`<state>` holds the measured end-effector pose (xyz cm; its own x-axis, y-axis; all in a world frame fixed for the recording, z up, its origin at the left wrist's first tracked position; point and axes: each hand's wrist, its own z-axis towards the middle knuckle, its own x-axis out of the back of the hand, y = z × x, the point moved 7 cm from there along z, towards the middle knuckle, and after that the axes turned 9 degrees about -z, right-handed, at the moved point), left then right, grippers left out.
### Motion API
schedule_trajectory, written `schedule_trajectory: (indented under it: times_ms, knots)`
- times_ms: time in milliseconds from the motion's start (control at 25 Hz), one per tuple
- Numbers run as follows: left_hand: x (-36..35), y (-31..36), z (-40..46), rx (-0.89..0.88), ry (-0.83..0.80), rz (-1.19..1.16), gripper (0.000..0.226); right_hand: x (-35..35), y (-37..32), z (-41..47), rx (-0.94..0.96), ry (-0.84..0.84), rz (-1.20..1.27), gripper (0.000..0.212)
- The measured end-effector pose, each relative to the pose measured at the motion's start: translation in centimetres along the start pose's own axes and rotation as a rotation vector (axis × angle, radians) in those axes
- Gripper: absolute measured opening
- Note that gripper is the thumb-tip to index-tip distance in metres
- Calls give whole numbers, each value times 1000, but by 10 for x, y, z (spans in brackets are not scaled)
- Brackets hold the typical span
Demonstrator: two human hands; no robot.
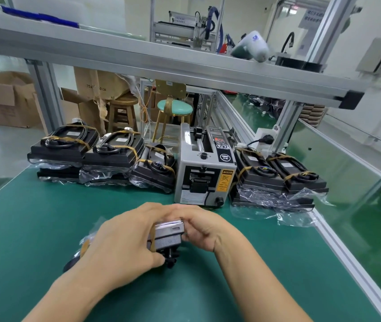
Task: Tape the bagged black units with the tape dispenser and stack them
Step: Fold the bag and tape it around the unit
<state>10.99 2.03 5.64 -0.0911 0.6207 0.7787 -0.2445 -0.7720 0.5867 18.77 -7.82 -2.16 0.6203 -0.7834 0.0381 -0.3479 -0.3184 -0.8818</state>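
Note:
I hold one bagged black unit [167, 235] just above the green bench mat [34, 228], its end face turned towards me. My left hand [124, 242] wraps over its left side and top, fingers curled round it. My right hand [198, 226] grips its right end from above. The grey tape dispenser [204, 168] stands right behind my hands, its outlet facing me. Stacks of bagged, taped black units [87, 156] lie left of the dispenser, and another stack [280, 180] lies to its right. Part of the held unit's bag and cable shows under my left hand.
An aluminium shelf beam [161, 63] runs overhead across the bench. The bench's metal edge rail [347, 247] runs along the right side. Behind the bench stand a wooden stool [122, 112], a teal stool [175, 108] and cardboard boxes [6, 98].

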Motion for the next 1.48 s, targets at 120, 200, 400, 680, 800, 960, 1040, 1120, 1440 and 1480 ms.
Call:
schedule_trajectory:
  times_ms: [120,200,400,680,800,960,1040,1120,1440,1480]
  knots:
    - [7,-11,2,143,60,22,55,20,-8,-4,121,142,218,22]
    - [15,-19,0,225,158,70,44,60,-9,-12,156,528,284,11]
    - [0,-4,0,267,124,227,41,99,-18,-27,202,1027,174,26]
    - [-5,-7,0,282,131,242,41,99,-20,-4,139,1076,204,14]
    - [-5,-7,0,284,136,229,40,97,-21,2,99,1114,304,19]
    - [-2,-7,-2,253,187,198,64,81,-22,-12,83,979,416,23]
    - [3,-7,-2,238,227,160,68,60,-21,-30,173,796,327,18]
    - [5,-7,-1,243,240,114,66,30,-19,-50,265,636,194,9]
    - [2,-5,-4,282,249,111,54,6,-5,-61,358,616,153,14]
    - [2,-5,-4,285,249,114,54,3,-5,-61,363,611,155,12]
